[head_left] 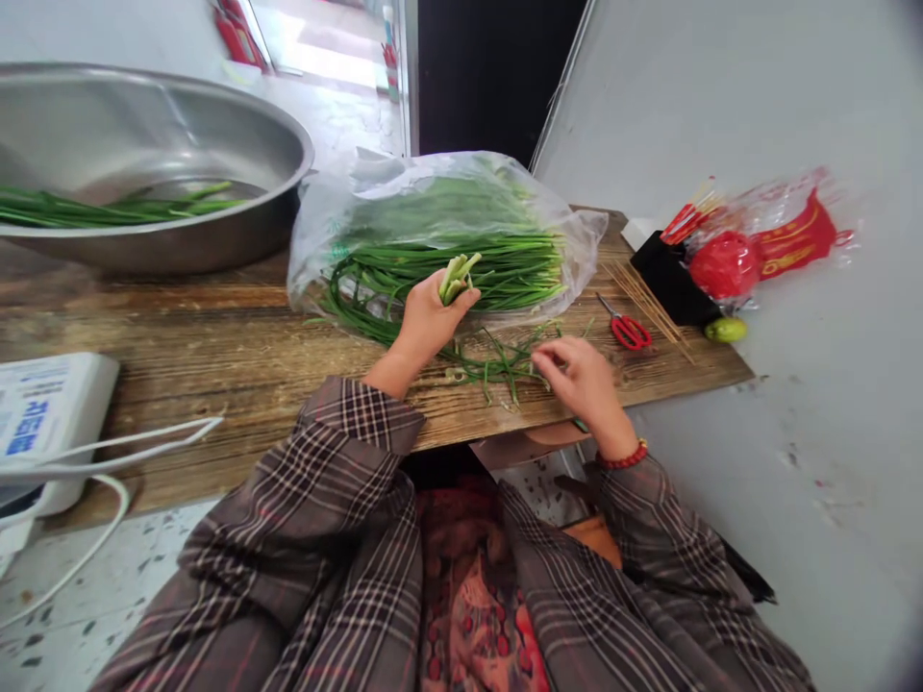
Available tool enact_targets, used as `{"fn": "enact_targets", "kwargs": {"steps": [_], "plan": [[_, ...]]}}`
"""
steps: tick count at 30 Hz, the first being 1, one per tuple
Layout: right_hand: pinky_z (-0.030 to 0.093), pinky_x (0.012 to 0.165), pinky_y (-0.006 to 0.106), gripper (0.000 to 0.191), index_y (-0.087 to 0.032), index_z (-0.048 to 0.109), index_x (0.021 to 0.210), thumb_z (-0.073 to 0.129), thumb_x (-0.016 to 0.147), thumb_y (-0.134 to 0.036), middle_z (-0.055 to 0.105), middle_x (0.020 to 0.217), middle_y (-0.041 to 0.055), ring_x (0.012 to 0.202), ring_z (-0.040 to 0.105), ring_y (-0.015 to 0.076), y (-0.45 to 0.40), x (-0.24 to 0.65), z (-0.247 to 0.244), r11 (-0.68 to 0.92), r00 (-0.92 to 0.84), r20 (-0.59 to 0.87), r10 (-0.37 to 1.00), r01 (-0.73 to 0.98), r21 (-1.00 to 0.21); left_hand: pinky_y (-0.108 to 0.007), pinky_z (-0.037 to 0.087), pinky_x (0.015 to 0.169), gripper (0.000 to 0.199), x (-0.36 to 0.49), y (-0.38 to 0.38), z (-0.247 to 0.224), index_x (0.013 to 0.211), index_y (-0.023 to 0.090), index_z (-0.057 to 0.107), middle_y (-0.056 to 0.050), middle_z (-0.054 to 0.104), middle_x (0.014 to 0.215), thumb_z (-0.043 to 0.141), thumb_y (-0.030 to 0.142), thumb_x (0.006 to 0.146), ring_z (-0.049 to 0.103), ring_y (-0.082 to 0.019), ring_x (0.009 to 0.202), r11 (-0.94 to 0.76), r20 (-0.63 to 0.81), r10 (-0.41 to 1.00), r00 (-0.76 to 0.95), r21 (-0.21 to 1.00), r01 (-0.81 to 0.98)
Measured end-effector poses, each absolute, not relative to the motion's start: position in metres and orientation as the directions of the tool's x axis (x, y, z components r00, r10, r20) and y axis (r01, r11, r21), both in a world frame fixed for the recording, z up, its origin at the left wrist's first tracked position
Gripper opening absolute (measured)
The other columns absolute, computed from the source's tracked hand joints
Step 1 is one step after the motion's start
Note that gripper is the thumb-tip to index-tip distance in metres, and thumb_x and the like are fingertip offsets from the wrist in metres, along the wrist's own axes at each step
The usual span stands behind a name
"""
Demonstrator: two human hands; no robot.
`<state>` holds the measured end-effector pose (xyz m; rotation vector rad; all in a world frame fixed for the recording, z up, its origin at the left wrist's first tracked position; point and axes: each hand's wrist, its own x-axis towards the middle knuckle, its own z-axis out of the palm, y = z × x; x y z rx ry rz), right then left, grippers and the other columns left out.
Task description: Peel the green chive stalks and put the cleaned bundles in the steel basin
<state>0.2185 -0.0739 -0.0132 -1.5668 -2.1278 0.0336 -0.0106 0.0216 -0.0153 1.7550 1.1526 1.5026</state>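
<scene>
By bag (317, 226), L hand (431, 317) holds stalks (459, 277), ends fwd-R.

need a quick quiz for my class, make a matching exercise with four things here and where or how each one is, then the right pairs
Column one
1. steel basin
2. scissors
3. left hand
4. right hand

Column two
A. above the loose green scraps, gripping no bunch
B. at the far left, with green stalks inside
C. closed around a bunch of stalks, pale ends up
D. red-handled, lying beside the thin wooden sticks

Pairs: 1-B, 2-D, 3-C, 4-A
</scene>
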Motion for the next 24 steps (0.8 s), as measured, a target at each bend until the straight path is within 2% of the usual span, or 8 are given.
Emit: {"fn": "enact_targets", "kwargs": {"steps": [3, 6, 8, 11, 15, 19, 22, 24], "plan": [[0.042, 0.073, 0.033, 0.029, -0.022, 0.064, 0.082, 0.057, 0.088, -0.05, 0.065, 0.077, 0.0038, 0.078, 0.058, 0.0201, -0.091, 0.197, -0.023, 0.343, -0.268, 0.28, 0.922, 0.9, -0.268, -0.025, 0.041, 0.063, 0.018, -0.012, 0.023, -0.017, 0.071, 0.018, 0.055, 0.003, 0.053, 0.066, 0.069, 0.029, 0.075, 0.045, -0.012, 0.064, -0.473, 0.497, 0.866, -0.047, 0.847, 0.241], [0.042, 0.073, 0.032, 0.021, -0.022, 0.062, 0.085, 0.053, 0.091, -0.039, 0.065, 0.081, 0.0045, 0.08, 0.059, 0.0201, -0.094, 0.193, -0.031, 0.316, -0.25, 0.252, 0.935, 0.908, -0.275, -0.025, 0.042, 0.064, 0.015, -0.012, 0.023, -0.017, 0.072, 0.018, 0.056, 0.003, 0.054, 0.066, 0.065, 0.029, 0.079, 0.048, -0.013, 0.066, -0.476, 0.507, 0.86, -0.062, 0.84, 0.259], [0.042, 0.071, 0.031, 0.02, -0.022, 0.062, 0.089, 0.047, 0.094, -0.033, 0.067, 0.083, 0.0044, 0.078, 0.06, 0.0193, -0.088, 0.203, -0.031, 0.247, -0.156, 0.277, 0.948, 0.911, -0.331, -0.026, 0.042, 0.065, 0.015, -0.012, 0.022, -0.016, 0.072, 0.018, 0.057, 0.003, 0.054, 0.065, 0.063, 0.029, 0.081, 0.049, -0.013, 0.066, -0.483, 0.512, 0.857, -0.052, 0.835, 0.263], [0.043, 0.069, 0.031, 0.022, -0.021, 0.062, 0.094, 0.046, 0.094, -0.036, 0.068, 0.084, 0.0048, 0.075, 0.062, 0.02, -0.075, 0.228, -0.026, 0.13, 0.029, 0.371, 0.928, 0.909, -0.396, -0.026, 0.043, 0.066, 0.015, -0.012, 0.022, -0.015, 0.071, 0.018, 0.057, 0.003, 0.054, 0.066, 0.062, 0.027, 0.082, 0.05, -0.013, 0.066, -0.494, 0.522, 0.851, -0.047, 0.828, 0.265], [0.045, 0.076, 0.034, 0.025, -0.019, 0.064, 0.099, 0.046, 0.093, -0.035, 0.07, 0.091, 0.009, 0.083, 0.062, 0.0228, -0.059, 0.257, -0.023, 0.065, 0.107, 0.465, 0.879, 0.939, -0.339, -0.026, 0.043, 0.065, 0.018, -0.012, 0.022, -0.015, 0.068, 0.018, 0.055, 0.003, 0.052, 0.064, 0.063, 0.026, 0.082, 0.05, -0.013, 0.065, -0.5, 0.532, 0.845, -0.06, 0.824, 0.267], [0.044, 0.088, 0.038, 0.028, -0.017, 0.066, 0.107, 0.047, 0.093, -0.033, 0.067, 0.107, 0.0123, 0.101, 0.059, 0.0249, -0.057, 0.258, -0.028, 0.147, -0.007, 0.525, 0.851, 0.963, -0.226, -0.026, 0.043, 0.064, 0.019, -0.013, 0.022, -0.016, 0.068, 0.018, 0.054, 0.003, 0.05, 0.063, 0.062, 0.027, 0.083, 0.05, -0.013, 0.063, -0.511, 0.539, 0.841, -0.043, 0.818, 0.262], [0.043, 0.088, 0.037, 0.025, -0.022, 0.069, 0.103, 0.051, 0.093, -0.036, 0.067, 0.104, 0.0084, 0.098, 0.058, 0.0231, -0.062, 0.245, -0.032, 0.272, -0.158, 0.445, 0.881, 0.94, -0.205, -0.025, 0.043, 0.064, 0.016, -0.013, 0.022, -0.016, 0.07, 0.017, 0.056, 0.003, 0.052, 0.064, 0.061, 0.026, 0.083, 0.05, -0.012, 0.063, -0.521, 0.545, 0.838, -0.015, 0.808, 0.276], [0.042, 0.086, 0.038, 0.022, -0.024, 0.071, 0.096, 0.054, 0.091, -0.037, 0.068, 0.1, 0.0074, 0.095, 0.057, 0.0232, -0.063, 0.237, -0.034, 0.298, -0.211, 0.373, 0.903, 0.935, -0.193, -0.024, 0.042, 0.064, 0.016, -0.013, 0.022, -0.016, 0.071, 0.017, 0.057, 0.003, 0.053, 0.065, 0.06, 0.026, 0.083, 0.049, -0.012, 0.063, -0.525, 0.55, 0.835, -0.003, 0.798, 0.295]]}}
